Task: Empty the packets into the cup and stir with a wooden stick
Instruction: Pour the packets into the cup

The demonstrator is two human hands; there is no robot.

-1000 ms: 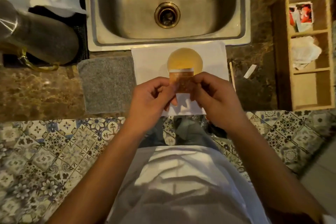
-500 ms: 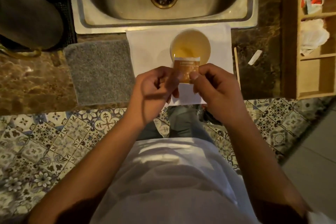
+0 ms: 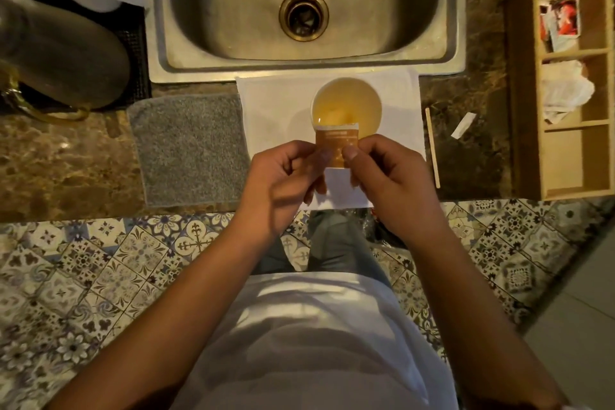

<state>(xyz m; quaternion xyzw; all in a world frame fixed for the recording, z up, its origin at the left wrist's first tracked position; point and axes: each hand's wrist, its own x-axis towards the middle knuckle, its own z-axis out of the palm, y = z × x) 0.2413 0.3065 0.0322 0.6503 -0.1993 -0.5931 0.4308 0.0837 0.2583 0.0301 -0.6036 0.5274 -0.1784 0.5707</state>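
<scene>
A small brown packet (image 3: 336,143) is pinched between both hands, its torn top edge at the near rim of the cup. My left hand (image 3: 283,183) grips its left side and my right hand (image 3: 389,186) grips its right side with the thumb on the front. The white cup (image 3: 346,103) stands on a white napkin (image 3: 266,103) and holds pale yellowish liquid. A wooden stick (image 3: 432,146) lies on the counter to the right of the napkin.
A steel sink (image 3: 306,7) lies behind the cup. A grey cloth (image 3: 189,146) is left of the napkin, a dark kettle (image 3: 60,53) at far left. A torn paper strip (image 3: 463,125) and a wooden organiser (image 3: 572,83) with packets sit at right.
The packet has risen from in front of the cup to its near rim, and my hands have shifted their grip on it. The camera view has shifted slightly.
</scene>
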